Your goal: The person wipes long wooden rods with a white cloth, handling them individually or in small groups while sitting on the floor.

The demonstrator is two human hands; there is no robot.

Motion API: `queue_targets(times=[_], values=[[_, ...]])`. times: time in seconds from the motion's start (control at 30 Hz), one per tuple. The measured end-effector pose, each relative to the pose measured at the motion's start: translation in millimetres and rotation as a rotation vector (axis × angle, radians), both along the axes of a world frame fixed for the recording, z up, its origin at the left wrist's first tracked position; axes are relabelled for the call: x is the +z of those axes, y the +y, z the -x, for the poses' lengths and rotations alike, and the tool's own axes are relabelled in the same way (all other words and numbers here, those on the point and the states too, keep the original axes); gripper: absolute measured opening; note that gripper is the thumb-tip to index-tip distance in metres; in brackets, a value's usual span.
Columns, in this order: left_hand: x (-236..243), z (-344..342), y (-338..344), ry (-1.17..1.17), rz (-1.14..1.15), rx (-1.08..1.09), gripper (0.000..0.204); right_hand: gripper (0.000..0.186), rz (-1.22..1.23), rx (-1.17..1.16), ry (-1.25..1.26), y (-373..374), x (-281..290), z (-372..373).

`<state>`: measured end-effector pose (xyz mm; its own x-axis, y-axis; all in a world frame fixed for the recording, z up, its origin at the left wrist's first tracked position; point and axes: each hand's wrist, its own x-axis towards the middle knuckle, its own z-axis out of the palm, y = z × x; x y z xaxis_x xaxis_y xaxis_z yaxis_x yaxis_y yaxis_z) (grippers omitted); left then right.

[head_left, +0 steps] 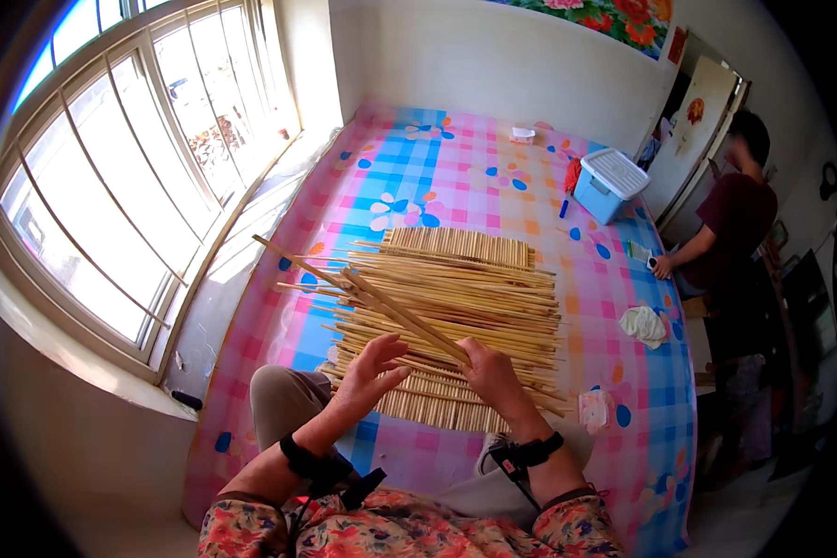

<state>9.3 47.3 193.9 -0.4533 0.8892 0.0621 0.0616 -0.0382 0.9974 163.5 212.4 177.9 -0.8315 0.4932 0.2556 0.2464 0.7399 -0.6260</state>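
Observation:
My right hand [491, 374] is closed around the near end of a thick straw-coloured stalk [405, 318], which slants up and away to the left. Fingers apart, my left hand [370, 374] is held in the air just left of it, with nothing in it. Beneath both hands lies a loose layer of long dried stalks [465, 302], mostly running left to right. They rest on a mat of short stalks set side by side [437, 400], whose far edge also shows. One thin stalk [284, 251] sticks out past the pile at the upper left.
A checked, flowered sheet [288, 363] covers the platform. A blue box with a white lid [609, 186] stands far right, near a blue marker [564, 209], a white cloth [644, 325] and a pink container [596, 409]. Another person [739, 214] is at the right edge; barred windows line the left.

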Motion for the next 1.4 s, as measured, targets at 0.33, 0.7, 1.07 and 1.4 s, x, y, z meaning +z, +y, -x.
queue_targets(times=[0.33, 0.7, 1.07, 1.4], values=[[35.1, -24.5, 11.2, -0.846, -0.504, 0.081, 0.018, 0.035, -0.228, 0.098, 0.065, -73.5, 34.5, 19.0], [156.3, 110.7, -110.8, -0.154, -0.786, 0.476, 0.015, 0.035, -0.145, -0.146, 0.112, -23.0, 45.2, -44.0], [48.0, 165.5, -204.5, 0.135, -0.364, 0.894, 0.008, 0.021, -0.135, -0.378, -0.226, -13.1, -7.2, -125.9], [-127.7, 167.0, -243.5, 0.154, -0.160, 1.135, 0.005, 0.020, -0.198, -0.398, -0.318, -6.5, -12.4, -127.9]])
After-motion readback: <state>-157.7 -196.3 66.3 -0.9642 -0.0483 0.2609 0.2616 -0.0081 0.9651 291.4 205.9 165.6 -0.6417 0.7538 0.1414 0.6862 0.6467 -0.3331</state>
